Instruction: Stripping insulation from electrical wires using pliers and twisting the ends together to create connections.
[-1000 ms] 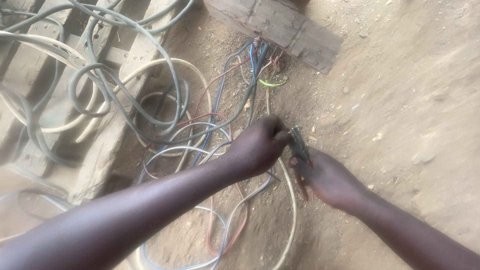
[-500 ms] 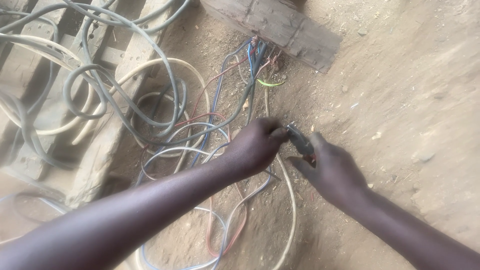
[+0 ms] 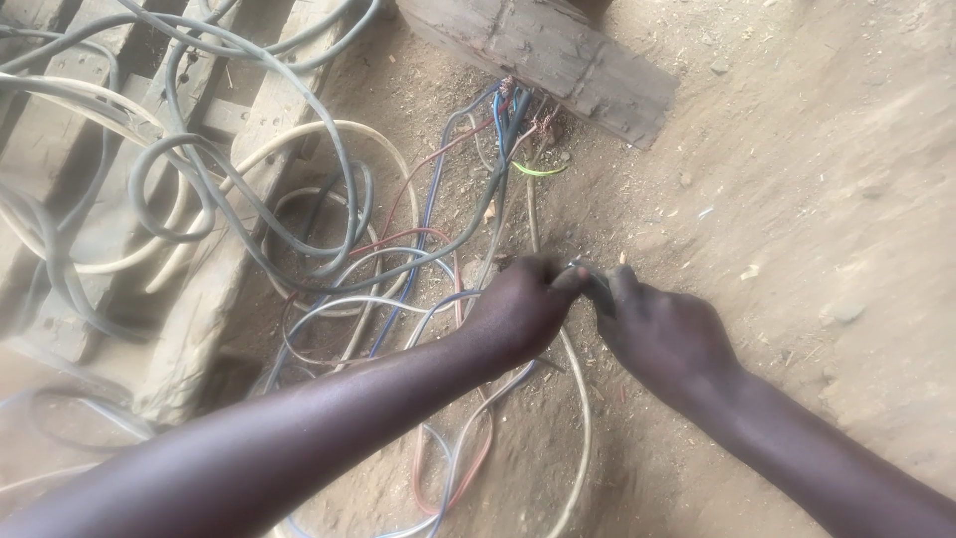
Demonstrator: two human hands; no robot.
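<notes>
My left hand is closed around a pale cable that loops down over the dirt floor. Close beside it my right hand grips a dark hand tool, whose tip meets the cable between the two hands. What kind of tool it is I cannot tell, since most of it is hidden in the fist. Red, blue and grey wires spread out on the ground just left of my left hand.
A weathered wooden block lies at the top, with the wire ends bunched at its edge. Grey and cream cables coil over a wooden pallet on the left. Bare packed dirt fills the right side.
Both hands have drawn closer together. The tool has swung from upright in the right hand to lying against the cable at the left hand's fingers.
</notes>
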